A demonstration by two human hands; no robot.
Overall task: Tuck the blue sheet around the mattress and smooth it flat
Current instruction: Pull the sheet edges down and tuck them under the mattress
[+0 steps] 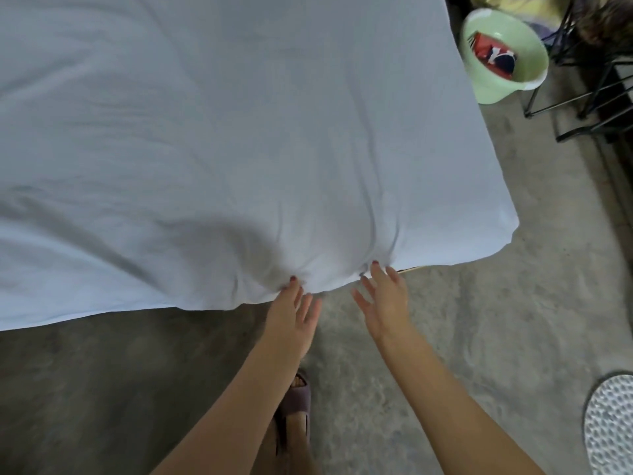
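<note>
The pale blue sheet [222,132] covers the whole top of the mattress and wraps over its near edge and right corner. Creases run toward a bunched spot on the near edge. My left hand [294,313] reaches that bunched spot, its thumb and forefinger tips pressed into the fabric there, the other fingers spread. My right hand [385,303] is just right of it, fingers apart, with the fingertips touching the sheet's lower edge. Whether either hand pinches cloth is hard to tell.
A bare concrete floor [479,320] lies below the bed. A green plastic basin [503,60] with red and dark items stands at the far right. Black metal frames [596,84] stand beyond it. A textured white mat [613,426] is at lower right. My sandalled foot [298,402] is below my left arm.
</note>
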